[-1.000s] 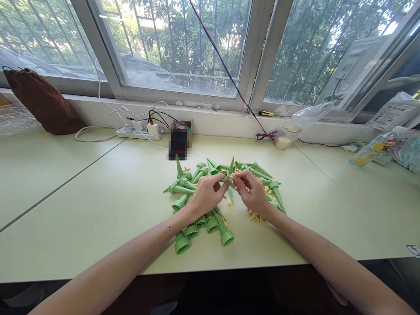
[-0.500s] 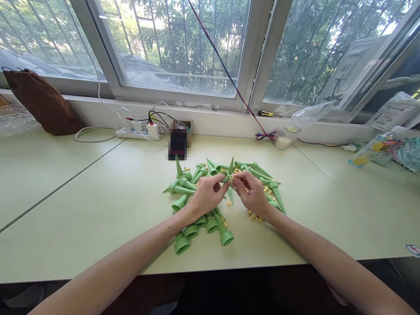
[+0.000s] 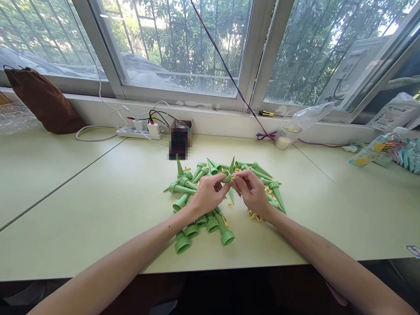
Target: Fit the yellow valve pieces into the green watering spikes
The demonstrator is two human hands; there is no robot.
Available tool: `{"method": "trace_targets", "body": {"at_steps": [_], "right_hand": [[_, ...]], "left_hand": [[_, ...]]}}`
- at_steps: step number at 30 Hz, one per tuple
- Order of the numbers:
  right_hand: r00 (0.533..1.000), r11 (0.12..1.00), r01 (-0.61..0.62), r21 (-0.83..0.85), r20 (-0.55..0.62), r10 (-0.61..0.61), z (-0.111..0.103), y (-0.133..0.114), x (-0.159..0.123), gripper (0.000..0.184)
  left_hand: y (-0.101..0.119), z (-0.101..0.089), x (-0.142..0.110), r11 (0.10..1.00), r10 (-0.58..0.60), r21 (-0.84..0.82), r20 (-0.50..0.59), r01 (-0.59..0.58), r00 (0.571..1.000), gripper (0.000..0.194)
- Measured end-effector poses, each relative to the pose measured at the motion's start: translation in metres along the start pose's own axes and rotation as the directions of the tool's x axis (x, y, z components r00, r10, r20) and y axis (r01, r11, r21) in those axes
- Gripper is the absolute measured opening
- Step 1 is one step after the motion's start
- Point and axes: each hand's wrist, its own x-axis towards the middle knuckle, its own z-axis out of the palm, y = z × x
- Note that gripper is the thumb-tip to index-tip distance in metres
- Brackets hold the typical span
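Observation:
My left hand point(image 3: 211, 191) is closed on a green plastic watering spike point(image 3: 226, 176), its round threaded cap end by my thumb and fingertips. My right hand point(image 3: 252, 191) pinches a small yellow plastic piece point(image 3: 234, 176) against the side of that spike; fingers hide most of it. Around both hands lie many more green spikes point(image 3: 227, 236), some pointing toward the window, others with their wide caps toward me. Loose yellow pieces point(image 3: 255, 216) are scattered by my right wrist, and one yellow piece point(image 3: 229, 201) lies between my hands on the table.
The pale table point(image 3: 108, 218) runs up to the windowsill. At the back are a white power strip point(image 3: 139, 132) with cables, a small box point(image 3: 187, 127) and a brown bag point(image 3: 42, 103). A clear plastic bag point(image 3: 295, 124) and wrapped packs point(image 3: 383, 148) stand back right.
My hands stay together at nearly the same spot, the right fingers shifting slightly at the yellow piece. The whole view has moved a little; the scattered pieces look unchanged.

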Motion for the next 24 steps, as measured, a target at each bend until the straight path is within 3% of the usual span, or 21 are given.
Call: {"method": "trace_targets", "body": {"at_steps": [24], "right_hand": [[1.000, 0.997, -0.011, -0.071, 0.028, 0.013, -0.0009, -0.0061, 0.0056, 0.013]], "left_hand": [[-0.0020, 0.0002, -0.0009, 1.000, 0.015, 0.020, 0.033, -0.016, 0.999, 0.032]]}}
